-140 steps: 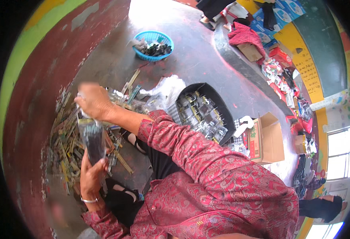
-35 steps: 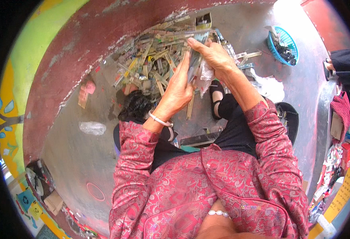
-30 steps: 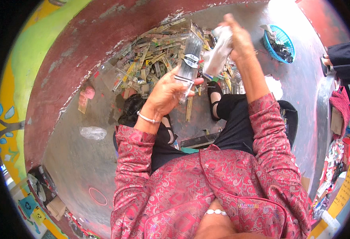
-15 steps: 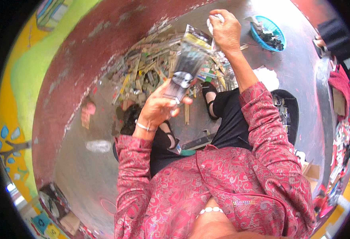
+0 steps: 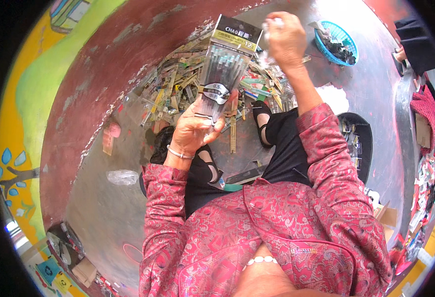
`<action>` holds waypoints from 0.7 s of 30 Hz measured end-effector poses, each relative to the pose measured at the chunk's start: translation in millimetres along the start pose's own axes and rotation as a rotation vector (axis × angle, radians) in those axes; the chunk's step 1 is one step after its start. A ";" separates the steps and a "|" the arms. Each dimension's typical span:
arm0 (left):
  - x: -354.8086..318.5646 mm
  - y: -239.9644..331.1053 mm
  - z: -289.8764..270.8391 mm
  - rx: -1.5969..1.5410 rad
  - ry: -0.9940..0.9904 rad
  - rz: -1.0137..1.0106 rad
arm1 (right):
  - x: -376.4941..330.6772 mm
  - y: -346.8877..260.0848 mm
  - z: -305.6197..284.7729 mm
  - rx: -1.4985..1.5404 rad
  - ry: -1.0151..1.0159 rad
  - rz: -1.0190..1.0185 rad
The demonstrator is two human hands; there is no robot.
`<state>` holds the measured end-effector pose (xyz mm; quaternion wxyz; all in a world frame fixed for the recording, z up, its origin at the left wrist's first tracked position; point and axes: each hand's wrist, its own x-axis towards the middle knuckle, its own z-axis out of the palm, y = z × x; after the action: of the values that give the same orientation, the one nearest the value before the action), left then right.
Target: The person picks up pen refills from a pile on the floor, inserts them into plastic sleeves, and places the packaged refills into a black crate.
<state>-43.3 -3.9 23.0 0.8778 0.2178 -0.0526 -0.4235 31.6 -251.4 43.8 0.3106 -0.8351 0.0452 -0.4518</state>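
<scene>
My left hand [image 5: 193,129] grips the lower end of a clear plastic packet of pens [image 5: 222,69], thumb and fingers wrapped round it. The packet has a black and yellow header and a dark printed oval low on its front. Slim dark sticks with pale ends show through it, and it leans a little to the right. Up at the right, my right hand [image 5: 288,42] is closed on a crumpled white cloth or tissue [image 5: 273,24], apart from the packet. Fingers hide part of the white wad.
A heap of packaged pens and strips [image 5: 178,81] covers the floor ahead. A blue basket [image 5: 345,30] with dark items stands at the far right. Near my right leg is a black tub [image 5: 363,128]. A clear plastic bag [image 5: 122,177] lies left; another person's leg [image 5: 415,47] shows far right.
The packet has swung slightly left and more upright and now looks sharp instead of blurred. My right hand has shifted slightly right, still holding the white wad.
</scene>
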 end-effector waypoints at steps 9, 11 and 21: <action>-2.8 1.6 1.9 -0.008 0.031 0.020 | 2.5 1.1 -18.1 1.440 -0.643 1.093; -2.0 0.7 6.8 -0.002 0.058 0.014 | -6.0 -15.7 -10.5 1.280 -0.605 1.005; 0.9 -11.2 3.1 -0.011 -0.253 -0.284 | -21.7 -14.5 0.9 1.010 -0.898 0.755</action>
<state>-51.7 -11.7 20.9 0.7969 0.1631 -0.1289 -0.5673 16.6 -231.6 35.8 0.7752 -0.6234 -0.0152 0.1010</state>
